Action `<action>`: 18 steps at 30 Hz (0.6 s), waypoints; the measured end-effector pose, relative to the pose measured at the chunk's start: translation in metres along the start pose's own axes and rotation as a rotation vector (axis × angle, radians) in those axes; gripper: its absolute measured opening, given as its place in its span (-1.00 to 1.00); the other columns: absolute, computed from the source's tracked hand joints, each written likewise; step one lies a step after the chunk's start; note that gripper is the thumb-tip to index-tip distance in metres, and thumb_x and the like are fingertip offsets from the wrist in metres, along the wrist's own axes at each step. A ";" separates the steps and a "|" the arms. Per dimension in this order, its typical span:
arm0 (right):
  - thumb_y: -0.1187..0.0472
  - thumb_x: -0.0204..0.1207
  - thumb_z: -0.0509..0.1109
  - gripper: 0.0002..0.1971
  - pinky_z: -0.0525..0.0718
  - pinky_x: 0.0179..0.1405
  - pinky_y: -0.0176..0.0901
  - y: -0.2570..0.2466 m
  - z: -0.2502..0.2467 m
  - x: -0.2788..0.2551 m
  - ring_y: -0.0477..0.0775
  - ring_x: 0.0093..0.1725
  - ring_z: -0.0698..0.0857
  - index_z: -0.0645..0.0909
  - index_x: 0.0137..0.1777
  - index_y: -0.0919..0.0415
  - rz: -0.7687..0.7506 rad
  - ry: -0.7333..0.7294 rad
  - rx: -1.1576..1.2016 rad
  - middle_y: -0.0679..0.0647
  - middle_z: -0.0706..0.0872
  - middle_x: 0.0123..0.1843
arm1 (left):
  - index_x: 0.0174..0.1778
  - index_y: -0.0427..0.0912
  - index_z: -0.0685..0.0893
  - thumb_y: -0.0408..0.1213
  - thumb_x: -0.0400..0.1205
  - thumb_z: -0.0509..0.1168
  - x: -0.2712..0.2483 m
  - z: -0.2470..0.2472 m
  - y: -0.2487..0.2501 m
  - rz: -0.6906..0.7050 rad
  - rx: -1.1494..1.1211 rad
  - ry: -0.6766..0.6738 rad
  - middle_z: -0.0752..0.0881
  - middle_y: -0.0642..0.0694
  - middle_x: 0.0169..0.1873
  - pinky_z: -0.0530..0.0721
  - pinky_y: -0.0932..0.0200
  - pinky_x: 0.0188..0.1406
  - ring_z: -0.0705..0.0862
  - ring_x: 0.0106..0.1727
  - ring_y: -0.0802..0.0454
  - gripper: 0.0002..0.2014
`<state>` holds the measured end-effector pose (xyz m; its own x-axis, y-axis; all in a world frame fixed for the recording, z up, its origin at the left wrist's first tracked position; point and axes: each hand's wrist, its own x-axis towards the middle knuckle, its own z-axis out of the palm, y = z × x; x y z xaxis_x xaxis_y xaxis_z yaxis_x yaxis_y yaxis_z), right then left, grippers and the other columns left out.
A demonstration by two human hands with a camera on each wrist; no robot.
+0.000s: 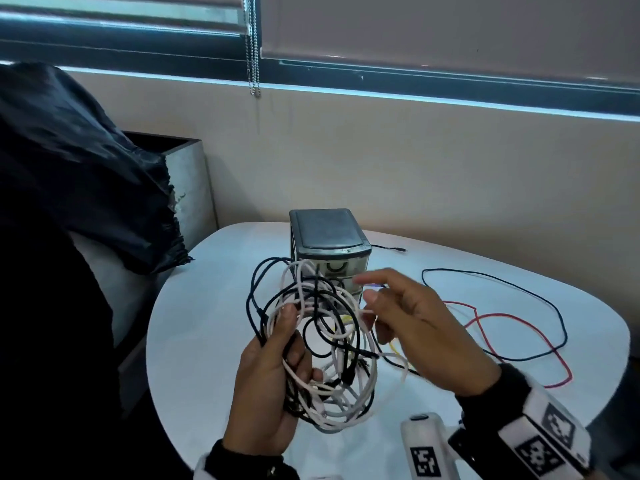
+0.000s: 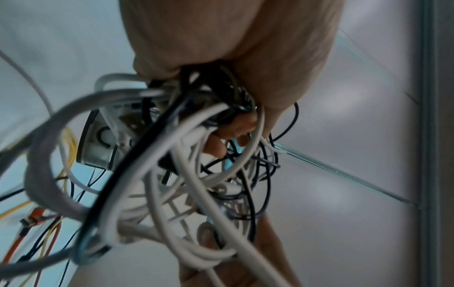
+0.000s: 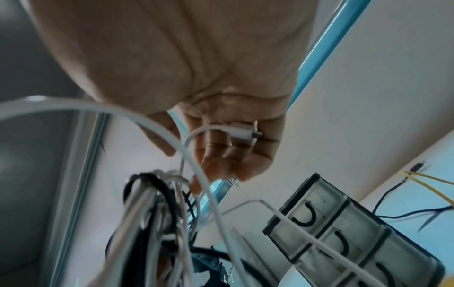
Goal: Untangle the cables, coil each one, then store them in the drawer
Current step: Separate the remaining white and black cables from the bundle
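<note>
Left hand [image 1: 266, 382] grips one tangle [image 1: 322, 344] of white and black cables; right hand [image 1: 412, 327] pinches a white plug [image 3: 243, 132]. One drawer unit [image 1: 329, 244] mid-worktop [image 1: 207, 306]; red cable [image 1: 519, 327] and black cable [image 1: 502, 282] loose right.

Head view: dim, cool daylight from window strip [image 1: 450, 98] at top; table [image 1: 207, 323] reflects pale blue. Upper left corner dark. Edges bow from wide-angle lens. Right hand [image 1: 415, 327] motion-blurred. Both wrist views soft: near cables [image 2: 137, 155] out of focus, palms fill top.
</note>
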<state>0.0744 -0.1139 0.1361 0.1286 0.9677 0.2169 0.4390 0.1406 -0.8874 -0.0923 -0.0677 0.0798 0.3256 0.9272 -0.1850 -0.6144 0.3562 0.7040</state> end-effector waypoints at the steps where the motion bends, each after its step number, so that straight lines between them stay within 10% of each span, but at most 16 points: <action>1: 0.00 0.67 0.25 -0.79 0.52 -0.34 -0.30 -0.003 -0.001 0.000 -0.07 -0.42 0.54 0.63 0.22 -0.11 -0.003 0.019 0.012 0.03 0.67 -0.40 | -0.42 -0.01 0.49 -0.14 0.59 0.38 0.000 -0.001 -0.001 0.012 0.042 0.001 0.13 0.01 -0.52 0.38 0.19 -0.57 0.15 -0.60 0.07 -0.71; 5: -0.17 0.56 0.22 -0.62 0.44 -0.38 -0.20 -0.017 0.000 0.002 0.00 -0.43 0.44 0.59 0.32 -0.15 -0.113 0.048 -0.044 0.27 0.50 -0.40 | -0.38 -0.15 0.62 -0.11 0.40 0.48 -0.003 0.004 -0.008 0.066 0.279 -0.024 0.28 -0.09 -0.57 0.43 0.16 -0.58 0.29 -0.66 0.01 -0.77; 11: 0.01 0.58 0.43 -0.90 0.58 -0.25 -0.21 -0.019 0.009 -0.009 -0.06 -0.25 0.63 0.68 -0.15 -0.06 -0.279 0.091 -0.269 -0.15 0.67 -0.29 | -0.17 -0.31 0.66 -0.10 0.60 0.37 -0.009 0.012 -0.012 -0.039 0.235 -0.027 0.38 -0.09 -0.54 0.55 0.10 -0.50 0.38 -0.60 -0.02 -0.71; 18: -0.22 0.41 0.38 -0.75 0.55 -0.16 -0.21 -0.003 0.036 -0.020 -0.19 -0.21 0.56 0.66 -0.24 -0.07 -0.296 0.067 -0.566 -0.21 0.61 -0.31 | -0.01 -0.25 0.87 -0.05 0.59 0.27 -0.005 0.009 -0.007 -0.027 0.165 -0.072 0.85 -0.25 -0.06 0.75 0.01 -0.11 0.83 -0.09 -0.17 -0.62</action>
<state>0.0387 -0.1262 0.1202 -0.0226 0.8872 0.4608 0.8635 0.2496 -0.4383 -0.0834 -0.0762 0.0820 0.3943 0.9049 -0.1601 -0.4803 0.3515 0.8036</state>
